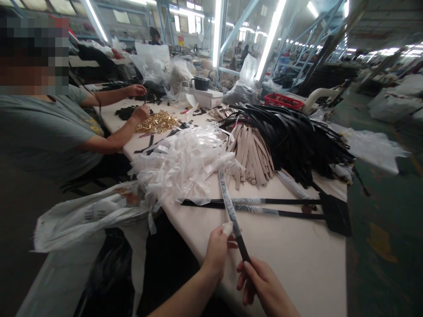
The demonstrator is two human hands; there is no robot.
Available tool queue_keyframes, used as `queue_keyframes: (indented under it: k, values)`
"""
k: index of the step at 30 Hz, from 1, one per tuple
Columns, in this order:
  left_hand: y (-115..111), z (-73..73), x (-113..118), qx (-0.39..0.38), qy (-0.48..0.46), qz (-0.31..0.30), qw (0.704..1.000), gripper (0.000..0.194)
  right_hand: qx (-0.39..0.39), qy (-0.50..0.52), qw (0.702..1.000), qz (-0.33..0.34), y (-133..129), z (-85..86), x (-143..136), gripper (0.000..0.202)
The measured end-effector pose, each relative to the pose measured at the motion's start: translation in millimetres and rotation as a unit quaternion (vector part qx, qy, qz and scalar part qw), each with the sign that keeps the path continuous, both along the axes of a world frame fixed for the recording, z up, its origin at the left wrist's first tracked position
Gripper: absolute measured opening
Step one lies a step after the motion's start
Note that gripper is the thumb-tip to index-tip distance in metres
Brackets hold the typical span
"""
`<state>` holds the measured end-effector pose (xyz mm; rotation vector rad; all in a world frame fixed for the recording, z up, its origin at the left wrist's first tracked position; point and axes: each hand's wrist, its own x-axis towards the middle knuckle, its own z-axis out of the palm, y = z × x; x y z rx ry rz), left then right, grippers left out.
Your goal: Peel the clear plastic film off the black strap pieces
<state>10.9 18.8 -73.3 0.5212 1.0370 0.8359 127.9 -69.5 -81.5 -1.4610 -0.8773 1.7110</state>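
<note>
Over the bench, left hand and right hand both pinch one flat, dark strap. Clear, crinkled film on its upper stretch; lower end bare. Just beyond the hands: two straps, partly filmed. Farther off, limp translucent strips heaped, matte beige strips, glossy black bands, no film made out on either.

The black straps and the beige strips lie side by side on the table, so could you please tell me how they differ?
The black straps look dark with a slight sheen, while the beige strips are pale and matte. The black straps form the larger heap; the beige strips make a smaller bundle. The black straps bow over in long curves, whereas the beige strips fan out straighter. Both are narrow and flat.
</note>
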Motion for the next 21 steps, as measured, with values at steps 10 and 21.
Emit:
queue_keyframes:
  k: [10, 21]
  values:
    - [-40, -16.6, 24, -0.052, -0.031, -0.072, 0.996, 0.046, 0.049, -0.082, 0.993, -0.064, 6, 3.7, -7, 0.052]
    - [-6, -1.0, 8, -0.003, -0.035, -0.037, 0.999, 0.04, 0.017, -0.031, 0.999, -0.035, 0, -15.4, -16, 0.061]
